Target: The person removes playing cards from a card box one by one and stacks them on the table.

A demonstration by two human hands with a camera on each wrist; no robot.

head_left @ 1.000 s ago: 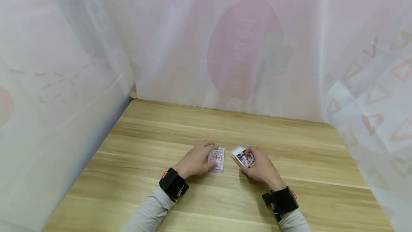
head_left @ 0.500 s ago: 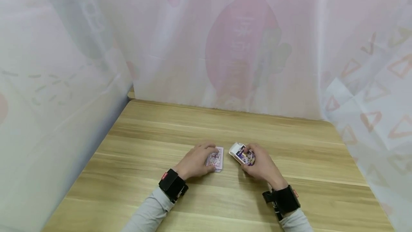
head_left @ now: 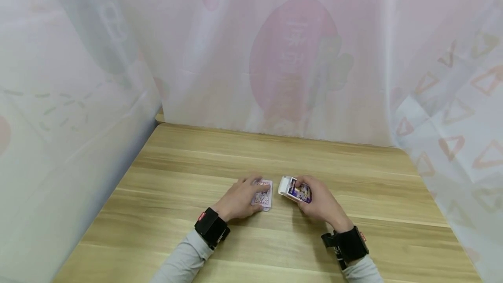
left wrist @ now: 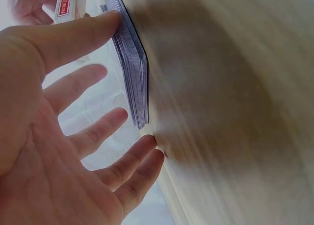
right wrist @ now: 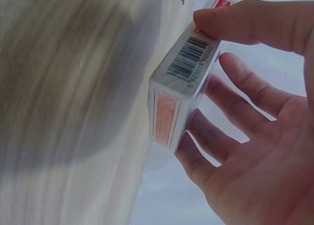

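Left hand (head_left: 239, 198): thumb on one edge of the deck of cards (head_left: 263, 194), fingers (left wrist: 105, 129) spread and loosely curved over its far side, fingertips down by the wood. Deck lies flat on the tabletop (head_left: 275, 239), patterned backs up, stack slightly skewed (left wrist view shows the edges stepped).

Right hand (head_left: 320, 202): thumb and fingers (right wrist: 230, 95) clamped round the card box (head_left: 292, 189), thumb on the barcode side, fingers wrapped under. Box sits just right of the deck, a narrow gap between them, one end lifted off the wood, open flap end toward the deck.

Both wrists carry black bands (head_left: 212, 227); grey sleeves (head_left: 182, 259) behind. Pale printed curtain (head_left: 294, 56) encloses the tabletop on three sides.
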